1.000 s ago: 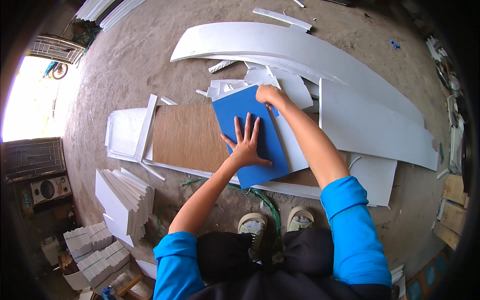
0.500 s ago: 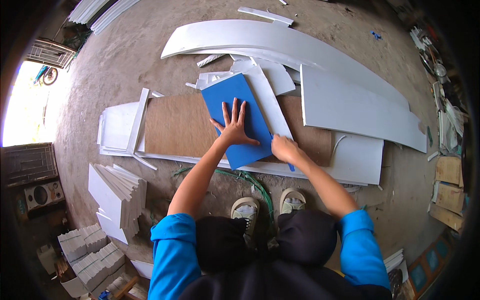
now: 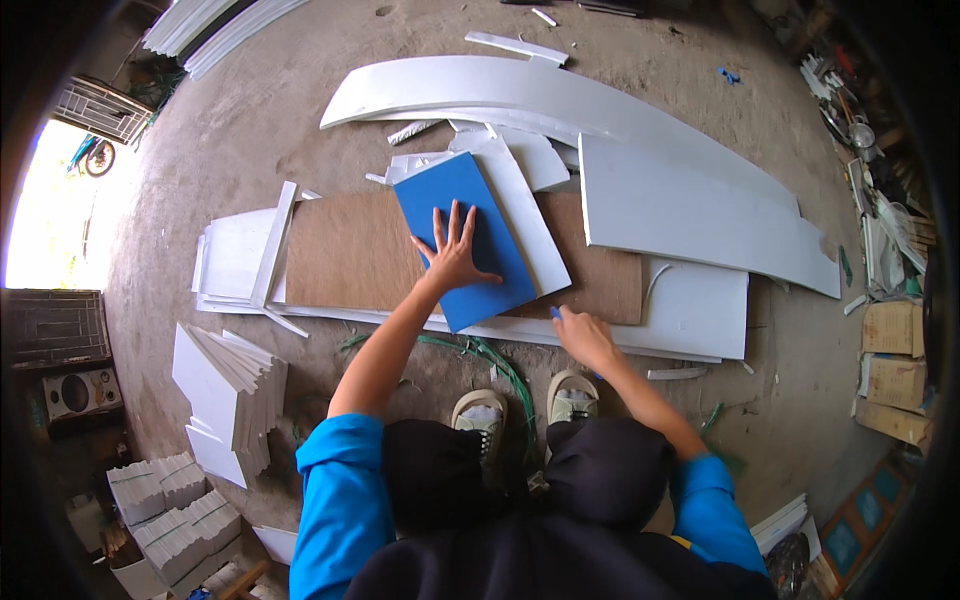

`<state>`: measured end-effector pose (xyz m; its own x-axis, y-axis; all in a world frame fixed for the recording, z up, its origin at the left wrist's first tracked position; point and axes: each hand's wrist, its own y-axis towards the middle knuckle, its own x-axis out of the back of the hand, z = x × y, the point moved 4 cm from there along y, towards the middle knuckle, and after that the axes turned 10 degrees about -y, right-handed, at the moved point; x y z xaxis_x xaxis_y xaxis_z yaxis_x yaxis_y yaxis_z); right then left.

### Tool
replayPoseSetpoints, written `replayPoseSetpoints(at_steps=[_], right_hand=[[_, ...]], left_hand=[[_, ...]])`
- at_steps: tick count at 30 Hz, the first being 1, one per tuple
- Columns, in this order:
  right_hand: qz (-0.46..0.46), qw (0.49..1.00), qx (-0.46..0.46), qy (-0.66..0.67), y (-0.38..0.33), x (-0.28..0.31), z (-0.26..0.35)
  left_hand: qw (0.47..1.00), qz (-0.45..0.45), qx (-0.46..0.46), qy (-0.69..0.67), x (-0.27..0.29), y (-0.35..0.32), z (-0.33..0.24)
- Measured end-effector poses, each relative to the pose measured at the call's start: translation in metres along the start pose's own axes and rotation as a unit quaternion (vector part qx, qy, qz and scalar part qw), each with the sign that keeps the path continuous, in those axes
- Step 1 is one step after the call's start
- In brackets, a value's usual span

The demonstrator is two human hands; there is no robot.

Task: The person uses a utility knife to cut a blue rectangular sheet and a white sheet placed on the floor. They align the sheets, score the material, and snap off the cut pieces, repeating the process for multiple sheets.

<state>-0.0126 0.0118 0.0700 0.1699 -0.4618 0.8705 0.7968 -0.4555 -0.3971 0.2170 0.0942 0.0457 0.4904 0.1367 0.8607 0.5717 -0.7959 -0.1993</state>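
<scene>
A flat blue rectangular board [image 3: 510, 265] lies at a slant over a white foam board [image 3: 527, 222], whose right strip shows beyond the blue edge. My left hand [image 3: 452, 262] presses flat on the blue board, fingers spread. Close to the near right corner of the white board, my right hand [image 3: 587, 338] is closed around a slim blue utility knife [image 3: 556, 312]. Only small bits of the knife show, and its blade cannot be made out. Beneath these boards is a brown wooden sheet [image 3: 350, 250], resting on white sheets [image 3: 700, 300].
Long curved white boards [image 3: 700, 200] lie across the far side. Stacked cut white pieces [image 3: 225, 400] stand at left, with bundled white blocks [image 3: 185, 520] below. Green strapping [image 3: 500, 365] lies near my shoes. Cardboard boxes [image 3: 893, 355] stand at right.
My right hand has moved toward me with the knife, off the blue board's edge and past the white board's near corner. My left hand stays pressed on the blue board.
</scene>
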Motion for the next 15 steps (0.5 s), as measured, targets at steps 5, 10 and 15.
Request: replayPoseSetpoints(at_steps=[5, 10, 15], right_hand=[[-0.189, 0.979, -0.045, -0.06, 0.038, 0.031, -0.045], [-0.226, 0.963, -0.054, -0.135, 0.059, 0.037, -0.035], [-0.227, 0.948, -0.113, -0.192, 0.056, 0.055, -0.006]], left_hand=[[0.961, -0.197, 0.136, -0.139, -0.007, -0.042, 0.012], [0.912, -0.225, 0.266, -0.218, -0.003, -0.053, 0.043], [0.892, -0.211, 0.317, -0.244, -0.009, -0.056, 0.051]])
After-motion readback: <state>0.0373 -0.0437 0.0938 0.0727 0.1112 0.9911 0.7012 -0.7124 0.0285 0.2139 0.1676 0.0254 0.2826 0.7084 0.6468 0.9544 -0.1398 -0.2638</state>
